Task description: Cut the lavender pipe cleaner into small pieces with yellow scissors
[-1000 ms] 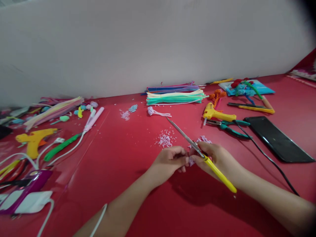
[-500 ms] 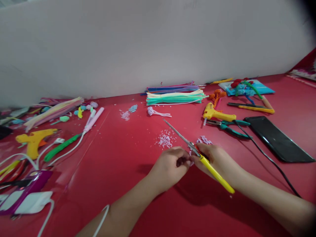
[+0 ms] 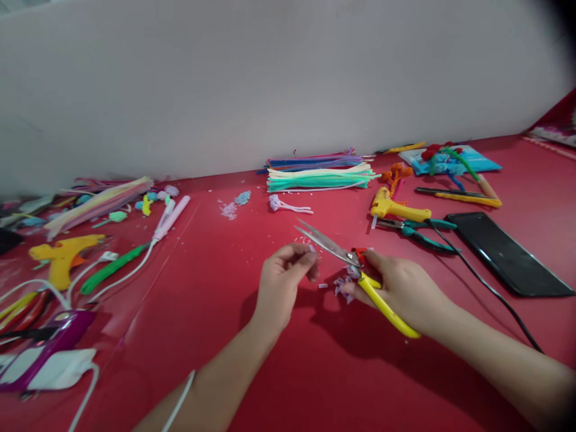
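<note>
My right hand (image 3: 400, 288) is closed around a pair of scissors (image 3: 326, 245), with the yellow handle at the palm and the blades pointing up and left, slightly parted. My left hand (image 3: 285, 282) is pinched just left of the blades. A short lilac piece of pipe cleaner (image 3: 311, 247) shows at its fingertips. Under the scissors lies a pile of cut lilac pieces (image 3: 342, 284), partly hidden by my right hand. One loose lilac piece (image 3: 323, 286) rests between the hands. Fine lilac clippings (image 3: 306, 240) show behind my left fingers.
Bundles of pipe cleaners (image 3: 319, 178) lie along the wall, with a lilac flower-like piece (image 3: 288, 205) before them. To the right are a yellow glue gun (image 3: 398, 209), pliers (image 3: 423, 237) and a black phone (image 3: 506, 252). Another glue gun (image 3: 63, 255) and cables lie left.
My left hand has moved left, away from my right hand, and a small lilac piece now shows at its fingertips. The scissor blades have parted slightly. More of the lilac pile is visible.
</note>
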Available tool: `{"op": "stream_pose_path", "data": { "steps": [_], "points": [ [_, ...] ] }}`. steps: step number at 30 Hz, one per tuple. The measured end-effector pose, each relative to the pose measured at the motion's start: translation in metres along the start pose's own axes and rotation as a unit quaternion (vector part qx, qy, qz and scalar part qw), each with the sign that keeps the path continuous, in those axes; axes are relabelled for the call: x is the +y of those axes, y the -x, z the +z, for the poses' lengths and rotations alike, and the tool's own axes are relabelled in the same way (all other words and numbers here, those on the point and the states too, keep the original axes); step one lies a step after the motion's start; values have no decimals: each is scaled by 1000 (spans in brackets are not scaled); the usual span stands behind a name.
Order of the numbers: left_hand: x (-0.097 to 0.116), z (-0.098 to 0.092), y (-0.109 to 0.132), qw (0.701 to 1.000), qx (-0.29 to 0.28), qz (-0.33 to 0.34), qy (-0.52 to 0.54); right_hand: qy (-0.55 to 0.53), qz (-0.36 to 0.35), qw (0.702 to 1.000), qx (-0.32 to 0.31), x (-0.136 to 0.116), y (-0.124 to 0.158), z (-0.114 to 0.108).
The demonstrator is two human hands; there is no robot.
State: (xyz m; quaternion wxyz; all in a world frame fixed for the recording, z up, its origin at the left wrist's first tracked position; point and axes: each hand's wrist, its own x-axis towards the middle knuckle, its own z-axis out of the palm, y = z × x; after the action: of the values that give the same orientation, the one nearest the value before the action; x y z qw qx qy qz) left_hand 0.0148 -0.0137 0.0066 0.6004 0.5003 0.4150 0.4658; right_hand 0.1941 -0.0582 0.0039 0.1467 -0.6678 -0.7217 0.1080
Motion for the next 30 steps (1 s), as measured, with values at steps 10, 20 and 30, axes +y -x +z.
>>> {"op": "stream_pose_path", "data": {
  "steps": [10,20,30],
  "points": [
    [2,-6,-1,994,60,35,86,110,-36,993,10,3,0,14],
    [3,-4,0,994,59,31,81,139,-67,987,40,6,2,17],
    [4,-4,-1,995,58,26,79,144,-66,986,59,7,2,18]
  ]
}}
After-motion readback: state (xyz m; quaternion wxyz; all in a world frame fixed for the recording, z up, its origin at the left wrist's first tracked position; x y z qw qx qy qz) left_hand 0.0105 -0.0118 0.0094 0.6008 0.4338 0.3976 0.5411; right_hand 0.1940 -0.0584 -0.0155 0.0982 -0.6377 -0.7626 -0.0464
